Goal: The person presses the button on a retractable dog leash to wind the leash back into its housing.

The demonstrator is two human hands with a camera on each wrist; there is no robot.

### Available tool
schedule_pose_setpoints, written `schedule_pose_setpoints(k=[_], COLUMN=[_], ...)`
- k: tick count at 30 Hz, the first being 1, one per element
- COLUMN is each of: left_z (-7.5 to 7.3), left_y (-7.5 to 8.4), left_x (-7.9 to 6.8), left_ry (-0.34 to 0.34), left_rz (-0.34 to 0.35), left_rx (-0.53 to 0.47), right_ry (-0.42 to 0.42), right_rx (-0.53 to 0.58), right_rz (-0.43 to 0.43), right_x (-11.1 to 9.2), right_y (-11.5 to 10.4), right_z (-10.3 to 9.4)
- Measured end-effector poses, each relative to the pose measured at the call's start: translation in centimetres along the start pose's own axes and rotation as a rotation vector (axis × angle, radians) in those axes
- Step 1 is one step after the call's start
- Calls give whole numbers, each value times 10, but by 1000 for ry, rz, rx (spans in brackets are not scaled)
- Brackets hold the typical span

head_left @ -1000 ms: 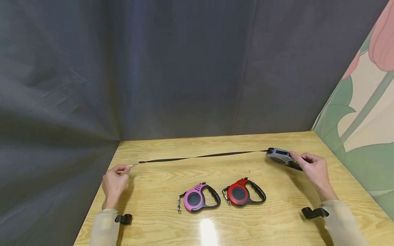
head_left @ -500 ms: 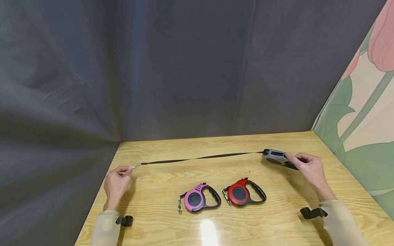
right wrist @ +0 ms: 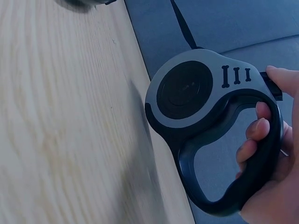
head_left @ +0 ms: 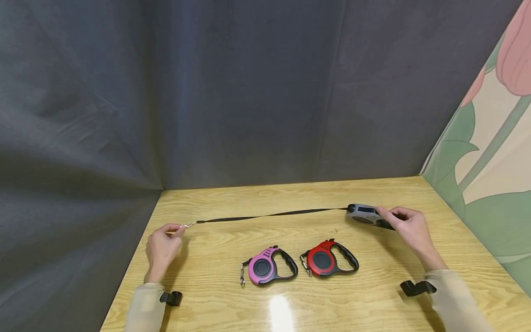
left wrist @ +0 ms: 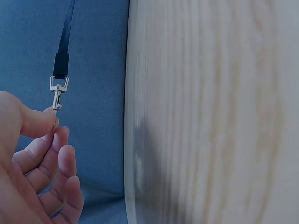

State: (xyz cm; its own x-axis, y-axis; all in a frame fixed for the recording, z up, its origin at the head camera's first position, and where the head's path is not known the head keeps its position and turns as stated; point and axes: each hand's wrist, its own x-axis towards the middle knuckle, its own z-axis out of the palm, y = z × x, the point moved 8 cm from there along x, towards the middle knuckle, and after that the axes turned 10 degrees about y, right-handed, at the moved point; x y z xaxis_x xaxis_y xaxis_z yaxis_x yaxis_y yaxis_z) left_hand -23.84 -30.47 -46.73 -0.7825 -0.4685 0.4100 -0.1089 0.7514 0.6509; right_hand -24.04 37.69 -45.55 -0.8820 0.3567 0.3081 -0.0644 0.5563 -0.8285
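My right hand (head_left: 408, 230) grips the black handle of a grey retractable dog leash (right wrist: 173, 112), held above the table. Its fingers wrap through the handle loop, and the thumb lies at the black button (right wrist: 272, 87). From the leash's nose a thin black strap (head_left: 269, 215) runs across to the left, nearly straight with a slight sag. On the far end is a silver snap hook (left wrist: 57, 95). Thumb and forefinger of my left hand (head_left: 163, 249) pinch the hook's tip, while the other fingers curl loosely below.
A pink retractable leash (head_left: 252, 272) and a red one (head_left: 312, 267) lie side by side on the wooden table (head_left: 215, 299), in front of the strap. Dark grey cloth (head_left: 257, 92) hangs behind and to the left. A tulip-patterned panel (head_left: 489, 161) stands on the right.
Both hands have drawn closer together, the right moving left with the grey leash and the left moving slightly right with the hook. Less strap stretches between them.
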Motion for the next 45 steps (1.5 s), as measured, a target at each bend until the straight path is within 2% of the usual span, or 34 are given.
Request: schedule_pose_setpoints(k=[4, 11, 32, 38, 45], left_z=[2, 7, 9, 10, 14], left_y=[2, 1, 11, 12, 12], left_x=[-1, -3, -3, -4, -7], left_ry=[-3, -53, -76, -75, -95], left_rz=[11, 3, 29, 34, 40], left_rx=[0, -11, -7, -12, -9], right_ry=[-8, -34, -127, -130, -160], right_rx=[6, -21, -27, -33, -56], right_rz=[-4, -7, -28, -34, -66], right_x=[0, -1, -10, -11, -17], right_y=[-3, -7, -16, -20, -26], right_z=[3, 9, 23, 25, 32])
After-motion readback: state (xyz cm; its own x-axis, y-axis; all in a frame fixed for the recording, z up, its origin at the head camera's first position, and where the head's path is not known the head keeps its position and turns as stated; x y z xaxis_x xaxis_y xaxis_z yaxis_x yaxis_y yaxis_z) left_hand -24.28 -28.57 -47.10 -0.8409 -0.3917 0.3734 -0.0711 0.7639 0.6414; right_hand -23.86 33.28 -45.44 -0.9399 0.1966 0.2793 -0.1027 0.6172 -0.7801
